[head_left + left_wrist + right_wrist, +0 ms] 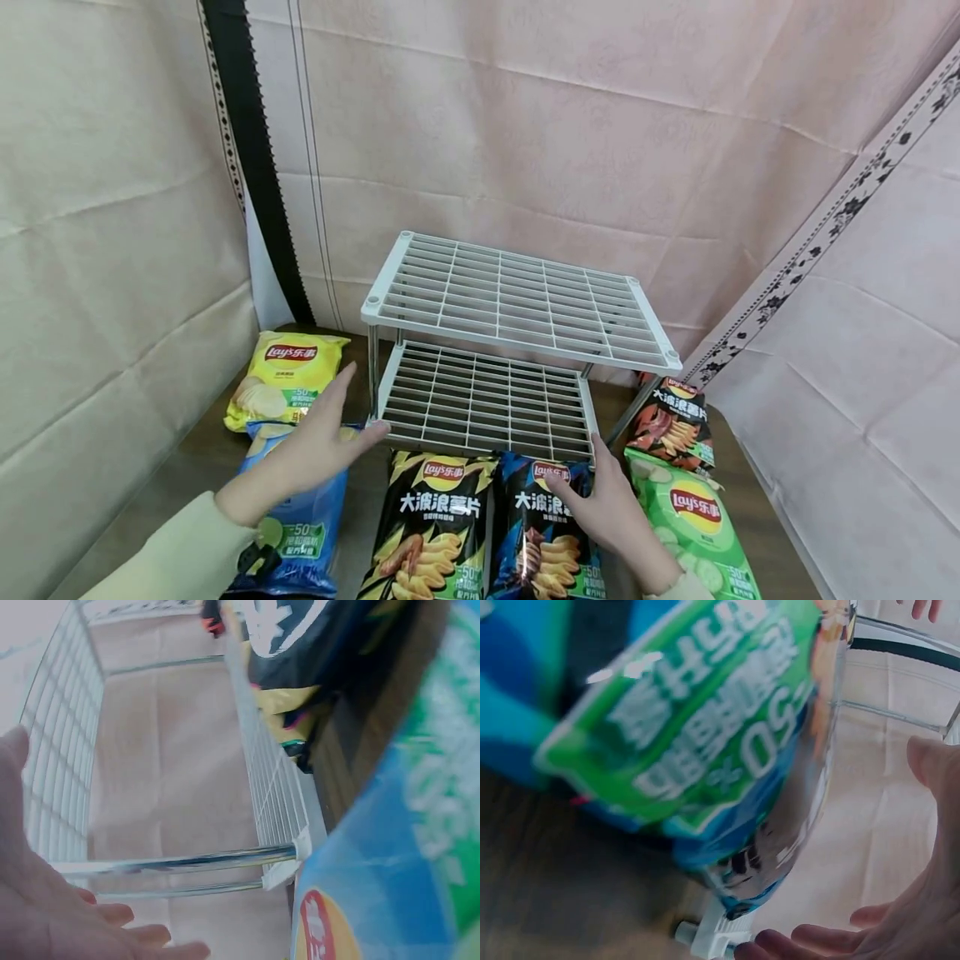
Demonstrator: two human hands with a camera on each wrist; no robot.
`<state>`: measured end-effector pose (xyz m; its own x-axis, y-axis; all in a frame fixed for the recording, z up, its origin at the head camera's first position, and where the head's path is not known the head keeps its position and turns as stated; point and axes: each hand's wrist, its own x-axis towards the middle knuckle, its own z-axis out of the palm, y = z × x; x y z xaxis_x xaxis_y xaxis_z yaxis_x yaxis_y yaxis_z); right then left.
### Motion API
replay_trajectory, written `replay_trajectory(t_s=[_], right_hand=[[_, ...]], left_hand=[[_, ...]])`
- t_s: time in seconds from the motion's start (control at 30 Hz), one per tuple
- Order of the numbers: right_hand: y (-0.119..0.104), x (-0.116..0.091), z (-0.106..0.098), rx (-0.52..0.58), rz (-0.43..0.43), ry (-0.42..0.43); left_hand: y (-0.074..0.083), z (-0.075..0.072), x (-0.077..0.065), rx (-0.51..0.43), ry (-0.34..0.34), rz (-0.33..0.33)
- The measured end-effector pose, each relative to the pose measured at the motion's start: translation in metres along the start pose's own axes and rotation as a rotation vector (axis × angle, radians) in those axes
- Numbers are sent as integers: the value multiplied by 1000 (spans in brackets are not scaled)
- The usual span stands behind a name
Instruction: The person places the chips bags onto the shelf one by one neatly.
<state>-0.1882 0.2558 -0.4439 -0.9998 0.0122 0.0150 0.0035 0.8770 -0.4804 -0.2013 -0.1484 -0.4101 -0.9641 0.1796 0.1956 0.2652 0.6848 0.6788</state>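
My left hand [322, 437] hovers over the blue chip bag [300, 533], its fingers spread and the thumb pointing toward the rack's left front leg. Over the black-and-blue chip bag [543, 533] is my right hand [603, 504], thumb out and fingers extended toward the rack. Neither hand holds anything. Between them stands a two-tier white wire rack [517, 304] on metal legs, both grid shelves bare. The left wrist view has my open palm [52, 907] beside the metal legs [180, 862]. In the right wrist view, a shiny bag [705, 750] covers much of the scene.
A black-and-yellow chip bag [431, 525] lies in front of the rack. The yellow chip bag [288, 375] is at the back left. On the right are a green chip bag [697, 521] and a black-and-red one [673, 427]. Pale cloth [562, 125] hangs around the brown table [180, 483].
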Motion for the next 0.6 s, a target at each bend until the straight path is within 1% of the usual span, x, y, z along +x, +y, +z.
replay_trajectory(t_s=[0.07, 0.13, 0.23, 0.33, 0.47, 0.6], right_hand=[[3, -1, 0, -1, 30, -15], [4, -2, 1, -1, 55, -29], [6, -4, 2, 11, 96, -61], [8, -6, 5, 23, 123, -82], [10, -7, 9, 33, 129, -78], [12, -8, 10, 49, 132, -80]], left_hand=[[0, -4, 6, -104, -16, -20], [0, -7, 13, -167, -24, -31], [2, -10, 22, -206, -16, -30], [4, -13, 30, -266, -19, -22], [8, -14, 36, -323, -5, -19], [10, -13, 40, -357, 13, -3]])
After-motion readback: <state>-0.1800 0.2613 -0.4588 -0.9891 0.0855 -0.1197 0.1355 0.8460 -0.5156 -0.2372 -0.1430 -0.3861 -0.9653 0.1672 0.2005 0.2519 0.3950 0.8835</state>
